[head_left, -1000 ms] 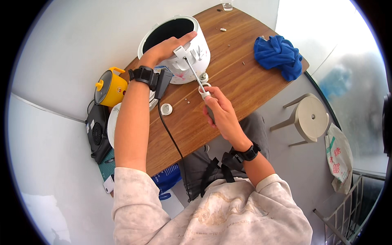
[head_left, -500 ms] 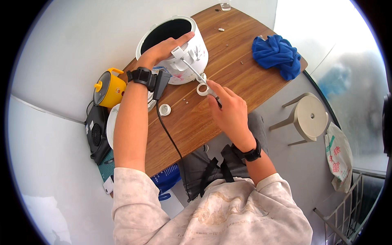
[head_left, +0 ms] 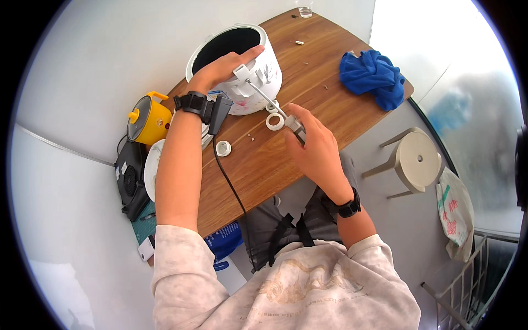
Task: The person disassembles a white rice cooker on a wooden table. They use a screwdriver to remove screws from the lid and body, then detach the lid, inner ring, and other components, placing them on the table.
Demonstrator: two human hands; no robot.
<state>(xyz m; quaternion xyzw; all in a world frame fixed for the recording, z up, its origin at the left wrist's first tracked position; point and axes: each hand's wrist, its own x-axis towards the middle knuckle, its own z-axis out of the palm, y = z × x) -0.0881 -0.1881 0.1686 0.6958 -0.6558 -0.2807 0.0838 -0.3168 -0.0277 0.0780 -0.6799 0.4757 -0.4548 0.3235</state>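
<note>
The right hand (head_left: 316, 146) is closed around the handle of the screwdriver (head_left: 267, 99). The shaft runs up and to the left; its tip meets the side of the cooker (head_left: 268, 69), just below the white bracket (head_left: 242, 72). Whether the tip is seated in a screw cannot be told at this scale.

The left hand (head_left: 223, 67) lies over the near rim of the cooker, index finger stretched along the edge. Its thumb is hidden, so whether it grips or only presses cannot be told. The cooker stands lidless at the far left part of the table (head_left: 313, 82).

For good control, align the shaft squarely with the fastener, apply steady pressure along it, and turn from the wrist. Brace the rim against rotation. If the tip rides up, stop and reseat it to avoid rounding the head.

A white ring (head_left: 268, 122) lies under the line of the shaft and a white cap (head_left: 223, 148) farther left; small bits (head_left: 250, 136) lie between them. Avoid sweeping these aside. Hold the black cable (head_left: 225, 176), near the left forearm, clear of the tool.
</note>
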